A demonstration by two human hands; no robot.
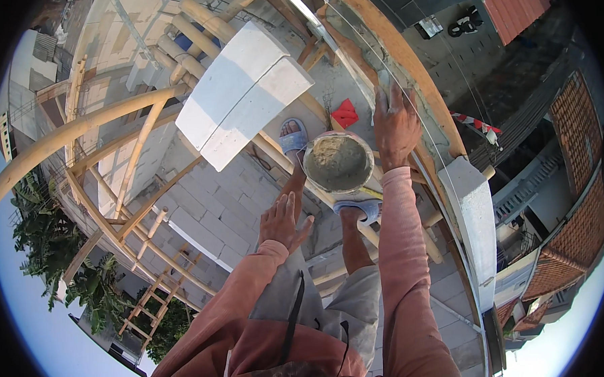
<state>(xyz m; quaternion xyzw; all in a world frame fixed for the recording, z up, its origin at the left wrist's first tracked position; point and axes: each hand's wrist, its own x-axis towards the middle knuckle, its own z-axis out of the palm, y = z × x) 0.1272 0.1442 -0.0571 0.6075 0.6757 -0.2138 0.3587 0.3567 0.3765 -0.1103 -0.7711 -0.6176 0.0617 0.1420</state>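
My right hand [397, 125] reaches forward to the inner edge of a wall top spread with wet grey mortar [428, 109]. Its fingers are stretched out and dusty with mortar; a small pale flat piece [383, 78] shows at the fingertips, and I cannot tell whether they touch it. My left hand [283, 221] is held over my bent leg, fingers apart and holding nothing. Between my feet stands a round bucket [338, 161] of grey mortar with a sandy-coloured patch. A white block [469, 193] sits on the wall to the right of my forearm.
Two pale blocks [244, 97] lie side by side ahead on the left. A red crumpled item [344, 113] lies beyond the bucket. Bamboo poles [83, 127] form scaffolding at left. A thin string [429, 130] runs along the wall, with a drop towards tiled roofs [566, 258] outside.
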